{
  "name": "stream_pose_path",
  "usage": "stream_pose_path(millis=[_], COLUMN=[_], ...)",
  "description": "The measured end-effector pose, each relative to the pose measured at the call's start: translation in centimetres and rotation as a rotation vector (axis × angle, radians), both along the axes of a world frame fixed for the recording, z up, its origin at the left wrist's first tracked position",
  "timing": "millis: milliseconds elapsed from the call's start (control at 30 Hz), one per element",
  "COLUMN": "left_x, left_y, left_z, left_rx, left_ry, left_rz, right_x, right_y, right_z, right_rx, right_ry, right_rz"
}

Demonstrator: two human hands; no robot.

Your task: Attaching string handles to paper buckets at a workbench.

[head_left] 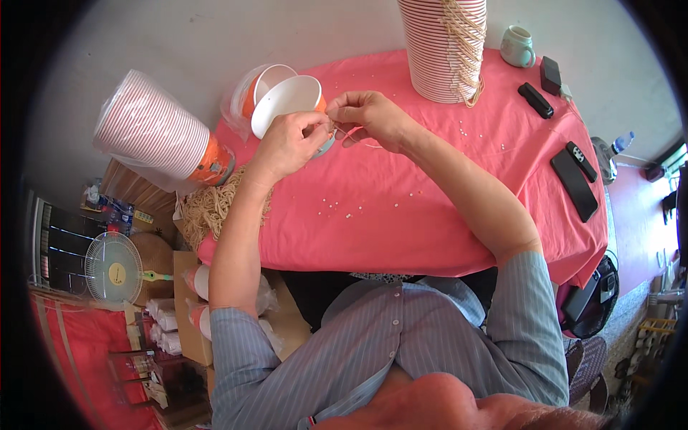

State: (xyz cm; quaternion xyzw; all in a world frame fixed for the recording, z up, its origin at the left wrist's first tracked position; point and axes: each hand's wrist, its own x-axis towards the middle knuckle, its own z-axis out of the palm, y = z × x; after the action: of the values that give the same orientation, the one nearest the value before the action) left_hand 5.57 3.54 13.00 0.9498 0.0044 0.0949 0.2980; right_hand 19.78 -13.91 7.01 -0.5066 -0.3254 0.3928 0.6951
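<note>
My left hand [290,143] pinches the rim of a white paper cup [285,102] lying on its side with its mouth toward me. My right hand [373,116] is closed on a thin beige string [352,135] at the cup's rim, fingertips almost touching those of the left hand. The cup sits in the end of an orange-and-white cup stack [259,84] wrapped in clear plastic. Both hands work above the pink tablecloth [401,208].
A tall cup stack [441,46] with strings hanging stands at the back. A wrapped cup stack [161,136] and a pile of strings [211,208] lie left. A mug [517,46], remotes and a phone [573,183] are right. Small beads dot the cloth. A fan [115,266] stands lower left.
</note>
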Motion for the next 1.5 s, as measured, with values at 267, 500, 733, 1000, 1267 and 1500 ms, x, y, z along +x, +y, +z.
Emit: stream_pose_path(millis=[267,500,733,1000,1267,1500], left_x=[0.0,0.2,-0.2,-0.4,-0.4,-0.8], left_y=[-0.4,0.1,-0.9,-0.6,0.3,0.8], left_z=[0.2,-0.5,0.1,0.1,-0.4,-0.1], left_rx=[0.026,0.094,0.347,0.466,0.536,0.725], left_ry=[-0.023,-0.04,-0.113,-0.237,-0.341,-0.356], left_rz=[0.028,0.015,0.006,-0.087,-0.221,-0.273], right_x=[0.5,0.3,0.6,0.8,0.2,0.4], right_y=[0.1,0.1,0.1,0.1,0.0,0.1], right_z=[-0.3,0.0,-0.2,-0.4,-0.2,-0.1], right_rx=[-0.015,-0.016,-0.014,0.021,-0.043,-0.033], right_ry=[0.047,0.148,0.174,0.222,0.172,0.225], right_rz=[0.029,0.057,0.093,0.108,0.083,0.082])
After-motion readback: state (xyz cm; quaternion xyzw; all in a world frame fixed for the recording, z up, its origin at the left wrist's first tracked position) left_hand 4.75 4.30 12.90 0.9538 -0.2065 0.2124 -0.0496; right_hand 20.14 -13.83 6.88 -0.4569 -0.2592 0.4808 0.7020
